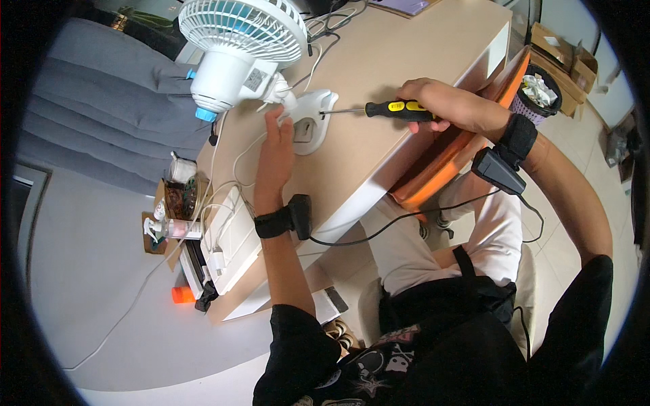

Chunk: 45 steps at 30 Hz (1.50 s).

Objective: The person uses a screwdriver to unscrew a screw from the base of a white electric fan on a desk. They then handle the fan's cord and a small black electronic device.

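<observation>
Grey square label (254,80) on white fan (233,47)

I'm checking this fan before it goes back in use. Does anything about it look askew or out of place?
Yes. The white fan lies tipped over on the desk rather than standing, its base turned sideways. The left hand steadies the base while the right hand points a yellow-handled screwdriver at it.

A yellow-and-black-handled screwdriver (396,109) lay level, its tip at the white plastic fan base (313,122) tipped sideways on the beige surface (379,61).
</observation>
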{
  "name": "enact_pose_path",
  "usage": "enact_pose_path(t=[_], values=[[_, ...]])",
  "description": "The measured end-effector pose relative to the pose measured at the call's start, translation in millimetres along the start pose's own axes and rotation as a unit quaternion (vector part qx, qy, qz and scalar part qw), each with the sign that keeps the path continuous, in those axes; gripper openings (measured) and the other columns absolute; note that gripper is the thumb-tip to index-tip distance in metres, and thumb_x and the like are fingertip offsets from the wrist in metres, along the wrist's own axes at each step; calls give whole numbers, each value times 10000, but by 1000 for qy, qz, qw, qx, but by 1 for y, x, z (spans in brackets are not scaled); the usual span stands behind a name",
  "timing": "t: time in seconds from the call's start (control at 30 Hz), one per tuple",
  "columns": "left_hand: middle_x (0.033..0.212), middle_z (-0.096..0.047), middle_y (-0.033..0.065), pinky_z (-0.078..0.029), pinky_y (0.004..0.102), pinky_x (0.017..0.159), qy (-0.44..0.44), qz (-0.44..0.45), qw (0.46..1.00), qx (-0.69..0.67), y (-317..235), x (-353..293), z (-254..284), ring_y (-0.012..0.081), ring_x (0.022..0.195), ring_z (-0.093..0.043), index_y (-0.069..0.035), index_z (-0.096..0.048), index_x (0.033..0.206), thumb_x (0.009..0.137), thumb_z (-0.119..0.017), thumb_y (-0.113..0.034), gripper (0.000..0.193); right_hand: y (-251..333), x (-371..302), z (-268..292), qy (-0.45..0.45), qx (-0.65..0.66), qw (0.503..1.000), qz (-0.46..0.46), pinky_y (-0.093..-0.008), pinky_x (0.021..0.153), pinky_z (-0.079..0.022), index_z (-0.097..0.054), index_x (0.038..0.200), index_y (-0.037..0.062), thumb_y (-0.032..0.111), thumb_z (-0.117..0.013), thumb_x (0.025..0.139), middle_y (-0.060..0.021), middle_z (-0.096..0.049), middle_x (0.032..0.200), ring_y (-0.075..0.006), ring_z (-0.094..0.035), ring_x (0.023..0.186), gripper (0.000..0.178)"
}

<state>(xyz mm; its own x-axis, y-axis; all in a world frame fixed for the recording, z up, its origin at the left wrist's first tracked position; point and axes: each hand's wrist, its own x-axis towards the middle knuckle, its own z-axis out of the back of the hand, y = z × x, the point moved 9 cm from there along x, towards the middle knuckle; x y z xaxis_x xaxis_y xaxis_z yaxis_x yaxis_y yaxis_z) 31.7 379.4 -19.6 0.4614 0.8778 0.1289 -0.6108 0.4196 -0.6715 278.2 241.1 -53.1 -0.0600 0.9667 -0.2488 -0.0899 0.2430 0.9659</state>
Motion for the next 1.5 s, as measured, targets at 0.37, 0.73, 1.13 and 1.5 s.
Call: enact_pose_path(t=[0.37,0.73,1.13,1.5], values=[[1144,-616,316,-440,500,914,0,2,1000,0,-8,-3,-3,505,1082,-586,-138,-369,1373,1054,-352,-356,387,20,-2,13,-88,-42,963,250,-239,651,-415,-617,967,20,122,-657,920,-15,-578,816,-88,-502,726,119],[1204,-598,161,-480,368,850,6,-14,1000,3,5,1,-3,237,1080,-574,-146,-350,1424,1072,-335,-435,456,9,-12,20,-118,30,992,43,-260,532,-426,-485,1112,24,482,-476,1012,-22,-512,666,-103,-490,557,469],[1168,-604,229,-456,419,885,4,-11,1000,12,-1,-1,-3,358,1079,-570,-130,-354,1393,1068,-338,-404,425,25,-11,26,-168,-98,945,262,-276,599,-437,-619,1125,41,234,-608,969,-18,-547,752,-129,-533,656,248],[1190,-606,314,-433,475,946,9,6,1000,1,-1,-2,-3,496,1140,-568,-121,-357,1385,1061,-347,-373,411,15,-17,22,-167,-60,981,74,-264,444,-413,-470,1156,13,464,-406,1039,-45,-541,746,-117,-518,502,470]])
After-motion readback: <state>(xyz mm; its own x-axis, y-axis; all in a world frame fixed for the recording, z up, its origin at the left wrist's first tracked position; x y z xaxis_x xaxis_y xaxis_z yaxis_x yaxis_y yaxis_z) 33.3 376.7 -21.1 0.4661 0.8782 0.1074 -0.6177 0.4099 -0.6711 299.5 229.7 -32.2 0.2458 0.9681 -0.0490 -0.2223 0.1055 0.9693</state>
